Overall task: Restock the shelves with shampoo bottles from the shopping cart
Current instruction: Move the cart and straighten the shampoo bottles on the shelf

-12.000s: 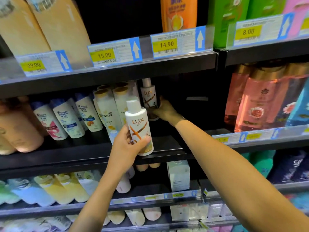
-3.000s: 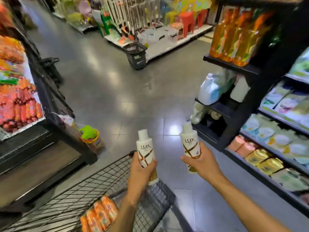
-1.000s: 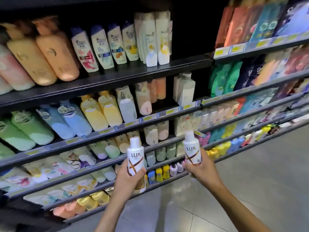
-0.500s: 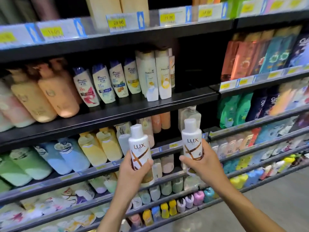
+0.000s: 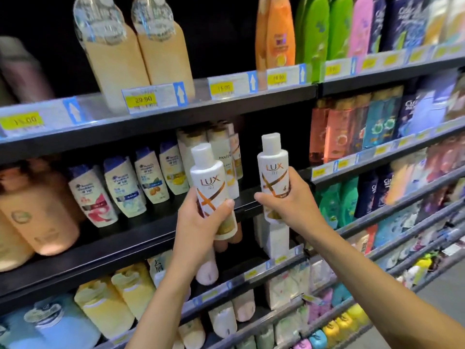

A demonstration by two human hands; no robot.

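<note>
Shampoo bottles, two of them, white with "LUX" in gold letters over a bronze crossed swirl, are held in the air in front of the shelving, one in each hand. The left hand (image 5: 198, 222) closes its grip round the lower half of the left bottle (image 5: 210, 182), with the thumb across the label. The right hand (image 5: 289, 200) clasps the right bottle (image 5: 273, 170) the same way, thumb in front. Both bottles have their caps up and their long axes near vertical, the left one leaning slightly. Just beyond them runs the black middle shelf (image 5: 141, 233). The right bottle is held higher and sits directly in front of the dark gap at that shelf's right end, beside the Pantene bottles (image 5: 221, 147). By that reading the right hand has the shorter way in, forward over the shelf lip with the bottle kept upright, and the left would follow. Left of the Pantene row stand blue-capped white bottles (image 5: 125, 182) whose labels are too blurred to read. On the rail above, one price tag (image 5: 142, 99) reads 29.90 and the next tag (image 5: 224, 87) looks like 15.00. Far right, dark blue bottles (image 5: 409, 109) show only "Cl".
</note>
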